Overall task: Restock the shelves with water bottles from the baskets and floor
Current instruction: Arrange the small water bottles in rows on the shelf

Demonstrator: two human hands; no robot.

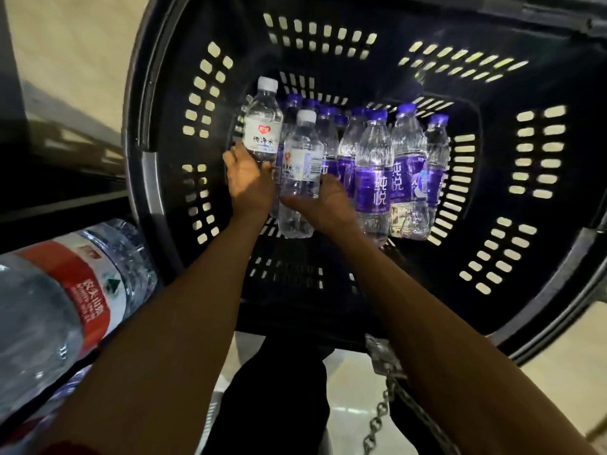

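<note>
Below me is a deep black perforated basket with water bottles standing at its bottom. My left hand grips the lower body of a white-capped bottle with a white label. Beside it, my right hand holds a second white-capped bottle around its lower half. To the right stand several purple-capped bottles with purple labels, packed close together.
A large water jug with a red and white label lies at the lower left, close to my left forearm. Dark shelf edges run along the left. A metal chain hangs beneath the basket over the pale floor.
</note>
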